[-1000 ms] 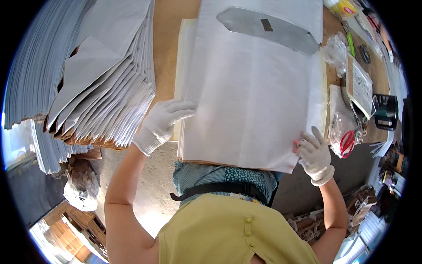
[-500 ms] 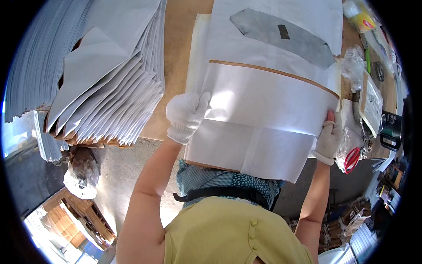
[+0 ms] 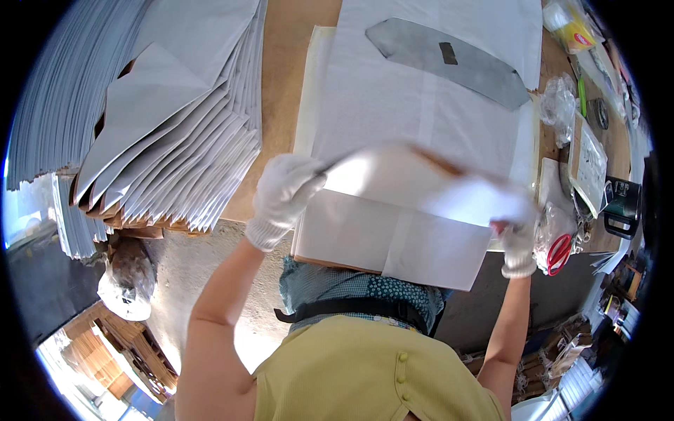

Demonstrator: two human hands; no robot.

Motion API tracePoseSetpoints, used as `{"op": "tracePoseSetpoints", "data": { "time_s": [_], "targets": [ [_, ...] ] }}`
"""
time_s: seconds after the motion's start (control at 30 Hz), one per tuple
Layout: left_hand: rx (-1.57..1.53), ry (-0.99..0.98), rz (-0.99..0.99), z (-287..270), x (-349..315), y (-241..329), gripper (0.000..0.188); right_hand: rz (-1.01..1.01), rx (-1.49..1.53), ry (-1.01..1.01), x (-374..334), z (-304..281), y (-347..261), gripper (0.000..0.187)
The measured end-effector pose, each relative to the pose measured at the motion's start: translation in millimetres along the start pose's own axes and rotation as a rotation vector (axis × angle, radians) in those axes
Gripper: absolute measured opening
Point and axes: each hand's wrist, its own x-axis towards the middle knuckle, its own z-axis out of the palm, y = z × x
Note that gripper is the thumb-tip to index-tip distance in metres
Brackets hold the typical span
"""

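Counter (image 3: 284,84): a bare strip runs from the near edge toward the far side, between the fanned sheets (image 3: 182,147) at the near left and the stack of white sheets (image 3: 393,116); the stack overhangs the near edge. Room at the right is tight, with red-handled scissors (image 3: 559,254) and a dark mug (image 3: 621,203) toward the near right corner. Both forearms reach forward, elbows bent. The gloved left hand (image 3: 288,193) has fingers closed on the left end of the raised sheet (image 3: 393,165); the gloved right hand (image 3: 518,238) is at its right end, blurred, grip undeterminable. The raised sheet arches between the hands, above the stack, its brown-edged side away from the person.
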Motion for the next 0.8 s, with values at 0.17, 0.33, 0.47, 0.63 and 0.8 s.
{"op": "tracePoseSetpoints", "data": {
  "time_s": [0.17,0.33,0.47,0.63,0.8],
  "targets": [
    [0.023,-0.128,0.242,-16.6,-31.3,-5.4,0.022,-0.506,-0.636,-0.284,-18.9,-8.7,-24.3,0.021],
    [0.049,0.113,-0.058,-1.5,-29.9,5.6,0.025,-0.313,0.191,0.04,-7.9,-5.2,5.8,0.024],
    [0.065,0.18,-0.511,31.2,-0.1,11.9,0.042,-0.112,0.097,0.561,23.5,34.3,8.8,0.039],
    [0.371,0.104,-0.418,43.6,8.4,-5.9,0.039,-0.147,-0.386,0.508,44.4,51.9,9.2,0.033],
    [0.527,0.01,-0.375,41.8,30.5,7.4,0.018,-0.028,-0.499,0.398,42.7,39.9,11.4,0.036]
  ]
}}
